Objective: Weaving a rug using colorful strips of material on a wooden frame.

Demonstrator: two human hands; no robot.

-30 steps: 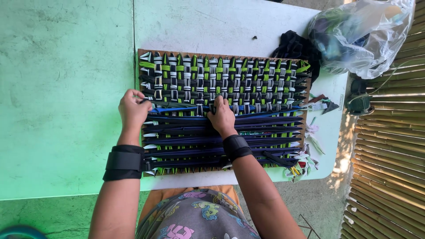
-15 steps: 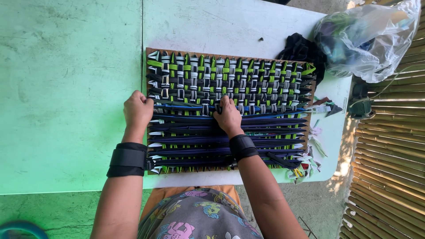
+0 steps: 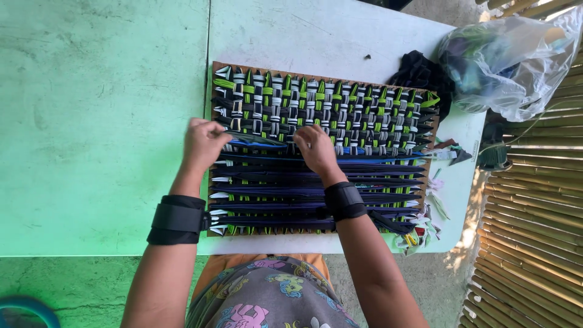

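Observation:
A rectangular weaving frame (image 3: pixel 214 65) lies on a pale table (image 3: pixel 303 30). Its far half is woven with green, white and black strips (image 3: pixel 340 109); its near half holds dark blue and black strips (image 3: pixel 285 188) stretched across. My left hand (image 3: pixel 203 143) is at the frame's left edge, fingers pinched on the end of a blue strip (image 3: pixel 258 144). My right hand (image 3: pixel 316 149) rests on the middle of the weave at the line where the woven part ends, fingers curled into the strips. Both wrists wear black bands.
A clear plastic bag (image 3: pixel 513 58) of dark fabric and a black cloth heap (image 3: pixel 419 70) sit at the far right of the table. Fabric scraps (image 3: pixel 425 225) lie off the frame's right corner. A green surface (image 3: pixel 91 121) adjoins on the left, a bamboo wall (image 3: pixel 534 231) on the right.
Both hands have stayed along the woven edge. My left hand now pinches the blue strip's end at the frame's left side; the view has shifted slightly.

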